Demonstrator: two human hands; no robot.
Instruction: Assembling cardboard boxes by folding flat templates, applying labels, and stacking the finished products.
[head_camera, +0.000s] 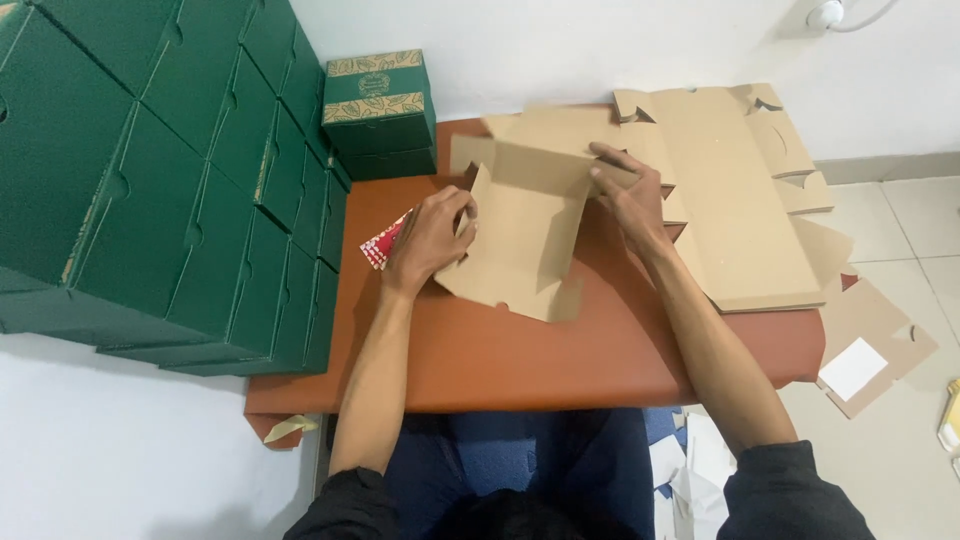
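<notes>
A flat, die-cut brown cardboard box blank (520, 235) is held on the reddish-brown table top (560, 350), near its middle. The left hand (428, 238) is closed on the blank's left flap, which is folded upward; the right hand (628, 192) is pressed on the blank's upper right edge, fingers curled over it. A small red-and-white patterned packet (380, 245) is partly hidden under the left hand. Just right of the blank, a stack of unfolded brown cardboard sheets (730, 200) is seen overhanging the table. Left of the blank, a wall of dark green folded boxes (160, 180) is stacked, with a green box with gold leaf trim (378, 105) behind it.
</notes>
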